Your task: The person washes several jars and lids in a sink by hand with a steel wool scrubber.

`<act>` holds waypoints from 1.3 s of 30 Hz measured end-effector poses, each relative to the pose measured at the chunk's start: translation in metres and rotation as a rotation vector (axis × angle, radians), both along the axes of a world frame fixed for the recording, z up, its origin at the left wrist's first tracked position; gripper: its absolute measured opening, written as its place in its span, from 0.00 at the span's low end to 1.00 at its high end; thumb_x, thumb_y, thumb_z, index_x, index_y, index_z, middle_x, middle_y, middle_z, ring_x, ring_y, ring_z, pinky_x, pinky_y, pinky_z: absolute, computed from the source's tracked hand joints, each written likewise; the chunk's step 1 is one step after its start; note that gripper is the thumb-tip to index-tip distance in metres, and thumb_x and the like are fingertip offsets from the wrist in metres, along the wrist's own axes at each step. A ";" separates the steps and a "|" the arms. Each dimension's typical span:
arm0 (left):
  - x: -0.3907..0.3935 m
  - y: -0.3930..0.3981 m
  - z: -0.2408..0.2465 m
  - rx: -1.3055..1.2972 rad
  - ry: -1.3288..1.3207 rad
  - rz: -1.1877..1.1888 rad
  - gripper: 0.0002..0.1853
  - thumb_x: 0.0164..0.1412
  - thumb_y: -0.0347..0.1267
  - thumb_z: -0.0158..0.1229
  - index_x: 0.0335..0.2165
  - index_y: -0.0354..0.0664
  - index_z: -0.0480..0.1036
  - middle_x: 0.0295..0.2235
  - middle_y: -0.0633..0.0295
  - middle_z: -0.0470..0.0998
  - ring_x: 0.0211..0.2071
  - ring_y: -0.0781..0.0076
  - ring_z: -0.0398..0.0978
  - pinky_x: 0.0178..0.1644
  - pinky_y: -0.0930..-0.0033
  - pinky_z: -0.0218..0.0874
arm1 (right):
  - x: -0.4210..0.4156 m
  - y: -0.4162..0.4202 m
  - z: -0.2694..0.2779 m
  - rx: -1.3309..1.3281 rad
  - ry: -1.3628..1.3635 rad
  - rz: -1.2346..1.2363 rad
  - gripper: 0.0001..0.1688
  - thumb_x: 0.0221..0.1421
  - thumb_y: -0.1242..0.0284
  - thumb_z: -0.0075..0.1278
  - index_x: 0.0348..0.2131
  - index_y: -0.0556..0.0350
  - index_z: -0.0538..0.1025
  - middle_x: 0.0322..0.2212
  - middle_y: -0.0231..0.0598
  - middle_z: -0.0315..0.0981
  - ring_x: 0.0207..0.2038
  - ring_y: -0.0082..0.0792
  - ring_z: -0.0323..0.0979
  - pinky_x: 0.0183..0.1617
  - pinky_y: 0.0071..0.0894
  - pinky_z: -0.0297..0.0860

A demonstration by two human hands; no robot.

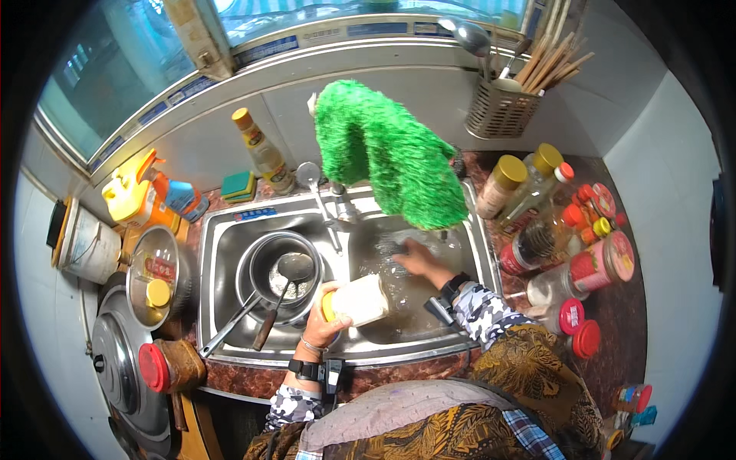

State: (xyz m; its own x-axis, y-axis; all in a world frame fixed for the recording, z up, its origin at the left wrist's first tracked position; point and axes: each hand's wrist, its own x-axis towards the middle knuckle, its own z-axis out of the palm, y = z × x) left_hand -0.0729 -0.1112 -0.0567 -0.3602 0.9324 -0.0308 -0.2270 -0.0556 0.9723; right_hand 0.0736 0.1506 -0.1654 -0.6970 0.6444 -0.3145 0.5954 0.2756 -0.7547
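Note:
My left hand (323,322) grips a jar (361,300) with pale contents and a yellow cap, tilted over the sink's divider. Murky water (397,305) partly fills the right basin (480,247), and my right hand (422,261) reaches into it. A small dark patch lies at its fingertips; whether it is held is unclear. In the left basin (221,276) sits a metal pot (247,259) with a second pot inside. A wooden-handled ladle (269,328) rests across them. A shaggy green cloth (391,155) hangs over the tap (343,207) and hides part of it.
Several bottles and jars (601,267) crowd the right counter. A utensil basket (500,112) with chopsticks hangs on the back wall. Behind the sink stand a bottle (267,158) and sponges (237,187). At left are spray bottles (181,198), a steel bowl (138,293) and a red-lidded jar (184,362).

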 end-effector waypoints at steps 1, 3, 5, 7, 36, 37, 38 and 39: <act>-0.003 0.001 0.001 0.015 -0.082 -0.002 0.41 0.36 0.40 0.69 0.49 0.39 0.60 0.43 0.57 0.67 0.45 0.68 0.67 0.50 0.68 0.61 | 0.014 0.019 -0.020 0.055 -0.088 0.039 0.34 0.48 0.65 0.55 0.51 0.64 0.65 0.46 0.57 0.68 0.49 0.47 0.67 0.49 0.39 0.65; -0.007 -0.010 0.009 0.033 -0.237 0.048 0.42 0.35 0.40 0.68 0.49 0.39 0.60 0.43 0.57 0.67 0.45 0.67 0.67 0.50 0.67 0.62 | 0.027 0.009 -0.013 0.310 -0.104 -0.166 0.33 0.48 0.65 0.54 0.51 0.62 0.65 0.47 0.58 0.67 0.50 0.49 0.66 0.50 0.42 0.64; -0.010 -0.014 0.011 0.078 -0.452 0.038 0.43 0.36 0.40 0.66 0.51 0.40 0.57 0.44 0.53 0.67 0.47 0.62 0.68 0.50 0.64 0.65 | 0.037 -0.007 -0.024 0.428 -0.289 -0.242 0.32 0.48 0.65 0.53 0.52 0.60 0.66 0.49 0.59 0.65 0.50 0.52 0.65 0.51 0.46 0.63; -0.016 -0.013 -0.003 0.102 -0.589 0.039 0.42 0.39 0.40 0.64 0.52 0.40 0.56 0.45 0.52 0.67 0.47 0.58 0.70 0.44 0.62 0.70 | 0.036 -0.017 -0.039 0.172 -0.239 0.004 0.33 0.50 0.60 0.53 0.51 0.58 0.67 0.48 0.53 0.67 0.49 0.50 0.67 0.51 0.43 0.63; 0.008 0.009 -0.023 -0.001 -0.789 -0.091 0.34 0.56 0.47 0.49 0.55 0.39 0.56 0.47 0.49 0.69 0.38 0.54 0.75 0.29 0.60 0.74 | 0.004 -0.106 0.116 0.011 0.648 -0.078 0.23 0.54 0.76 0.53 0.47 0.61 0.63 0.40 0.36 0.65 0.43 0.25 0.64 0.50 0.24 0.62; 0.010 0.008 -0.023 0.062 -0.891 -0.143 0.35 0.56 0.49 0.49 0.56 0.38 0.56 0.48 0.49 0.68 0.40 0.54 0.74 0.28 0.60 0.73 | 0.005 -0.104 0.117 -0.095 0.718 -0.125 0.23 0.54 0.76 0.52 0.48 0.61 0.62 0.42 0.38 0.63 0.43 0.26 0.66 0.50 0.25 0.64; 0.010 0.009 -0.027 0.054 -0.885 -0.115 0.35 0.56 0.49 0.49 0.55 0.38 0.57 0.48 0.48 0.68 0.41 0.54 0.74 0.29 0.59 0.73 | 0.001 -0.098 0.096 -0.332 0.814 -0.130 0.24 0.55 0.75 0.53 0.48 0.61 0.62 0.43 0.38 0.63 0.44 0.27 0.66 0.50 0.25 0.64; 0.009 0.012 -0.031 0.045 -0.882 -0.093 0.35 0.56 0.50 0.49 0.54 0.38 0.58 0.48 0.47 0.69 0.41 0.54 0.73 0.29 0.58 0.72 | -0.002 -0.091 0.073 -0.568 0.905 -0.140 0.25 0.55 0.74 0.53 0.49 0.61 0.61 0.44 0.39 0.62 0.44 0.27 0.67 0.51 0.25 0.64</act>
